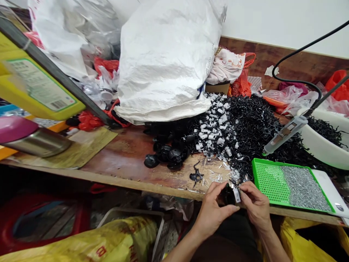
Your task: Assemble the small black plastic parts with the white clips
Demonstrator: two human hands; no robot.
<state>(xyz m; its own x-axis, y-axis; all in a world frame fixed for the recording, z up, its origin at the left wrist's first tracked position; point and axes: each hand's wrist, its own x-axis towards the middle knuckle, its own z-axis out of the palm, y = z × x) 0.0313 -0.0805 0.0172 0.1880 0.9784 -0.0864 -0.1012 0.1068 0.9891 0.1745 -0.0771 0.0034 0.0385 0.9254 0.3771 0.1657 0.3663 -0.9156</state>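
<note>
left hand grip pinches black part | right hand grip pinches white clip | above worktop edge

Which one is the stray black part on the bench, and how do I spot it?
Start at the big white sack leaning over the wooden bench. In front of it lies a cluster of round black caps; right of them, just beyond the left hand, sits the stray black part. It lies alone among scattered silver pins, spiky rather than round.
</note>
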